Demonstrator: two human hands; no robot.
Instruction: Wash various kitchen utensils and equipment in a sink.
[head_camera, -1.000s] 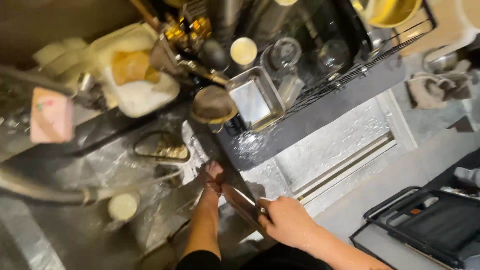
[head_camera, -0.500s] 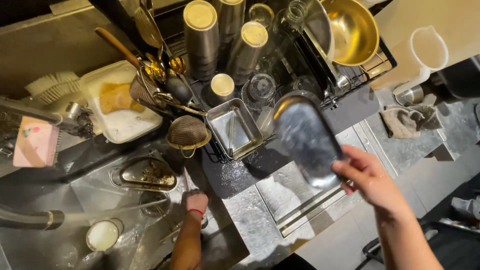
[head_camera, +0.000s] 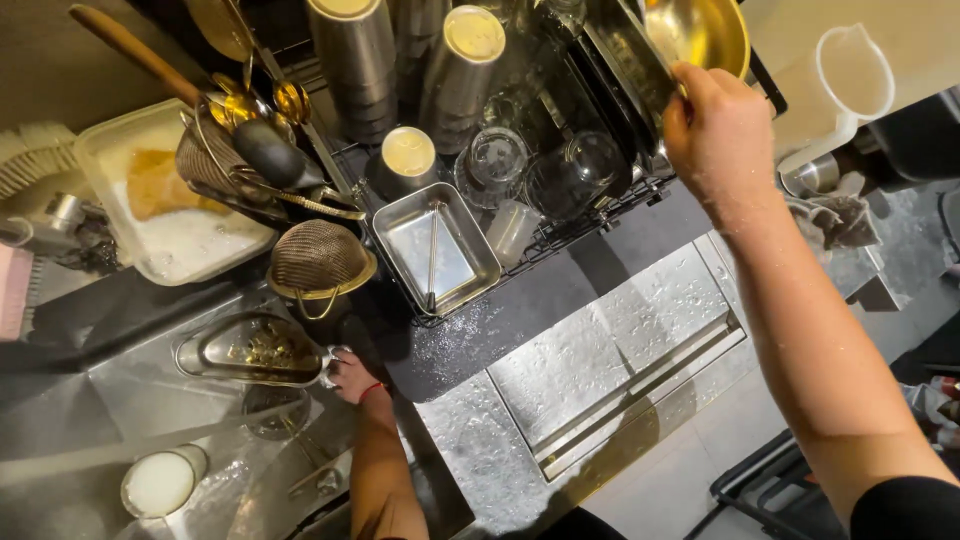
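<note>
We are slotting a flat metal tray, gripped in our right hand, upright into the dish rack among washed cups, while our left hand, fingers curled, is touching the sink's unwashed gravy boat.

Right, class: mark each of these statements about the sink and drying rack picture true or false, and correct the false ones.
1. The right hand grips a flat metal tray at the drying rack. True.
2. The left hand is raised above the rack. False: it is low at the sink, touching the metal jug.
3. A rectangular metal pan in the rack holds a thin metal rod. True.
4. The mesh strainer lies dome-up near the rack's corner. True.
5. The white plastic tub is dry and bare. False: it holds suds and a yellow sponge.
</note>
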